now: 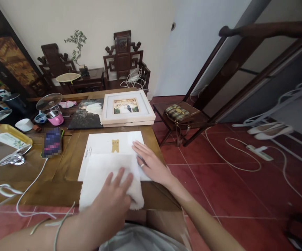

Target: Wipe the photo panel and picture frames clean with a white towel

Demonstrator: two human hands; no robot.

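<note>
A white rectangular panel (pixel 126 136) lies flat on the wooden table, with a small gold-coloured plate (pixel 115 146) on its upper middle and dark print along its left side. Over its near part is spread a fluffy white cloth (pixel 95 174), whose lower edge hangs past the panel. My left hand (pixel 115 193), slightly blurred, rests on the cloth with its fingers spread; its thumb side is hard to make out. My right hand (pixel 151 162), wearing a ring, lies flat with fingers stretched on the panel's right edge, beside the cloth.
White picture frames (pixel 147 109) are stacked behind the panel. Leftward are a phone (pixel 52 142) on a cable, an oil bottle (pixel 12 134), a pink cup (pixel 56 118) and a glass lid (pixel 48 101). A chair (pixel 203 116) with a plaid bag (pixel 177 112) stands right.
</note>
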